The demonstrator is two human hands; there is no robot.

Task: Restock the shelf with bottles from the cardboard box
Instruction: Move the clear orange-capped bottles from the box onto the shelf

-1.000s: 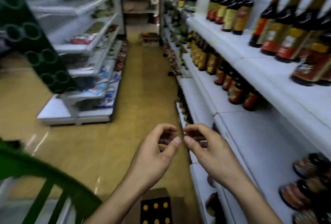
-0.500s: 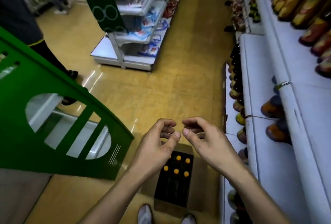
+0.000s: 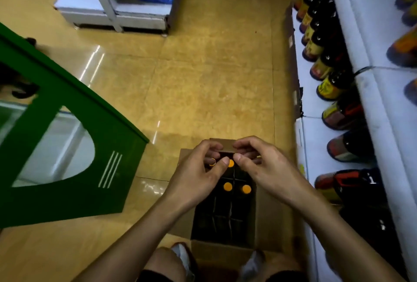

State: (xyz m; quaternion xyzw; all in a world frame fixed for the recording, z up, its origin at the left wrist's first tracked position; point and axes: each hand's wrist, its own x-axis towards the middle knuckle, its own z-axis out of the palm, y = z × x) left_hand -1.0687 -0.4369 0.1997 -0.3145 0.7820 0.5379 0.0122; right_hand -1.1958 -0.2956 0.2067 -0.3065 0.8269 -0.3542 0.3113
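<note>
An open cardboard box point(image 3: 266, 214) stands on the floor between my feet. It holds dark bottles with orange caps point(image 3: 227, 187) in a divider grid, and several near cells look dark and empty. My left hand point(image 3: 198, 175) and my right hand point(image 3: 264, 168) hover side by side over the box's far end, fingers curled, thumbs almost touching, nothing in either. They hide part of the far row of caps. The white shelf point(image 3: 379, 123) runs along the right with rows of dark bottles point(image 3: 331, 85).
A green panel with cut-outs point(image 3: 67, 146) juts in from the left, close to the box. Another white shelf unit point(image 3: 112, 10) stands across the yellow tiled aisle. My shoes point(image 3: 182, 257) flank the box's near flap.
My view has tipped from the aisle and shelves down to the floor. The box now lies straight below my hands, which keep the same curled pose and have dropped closer to the caps.
</note>
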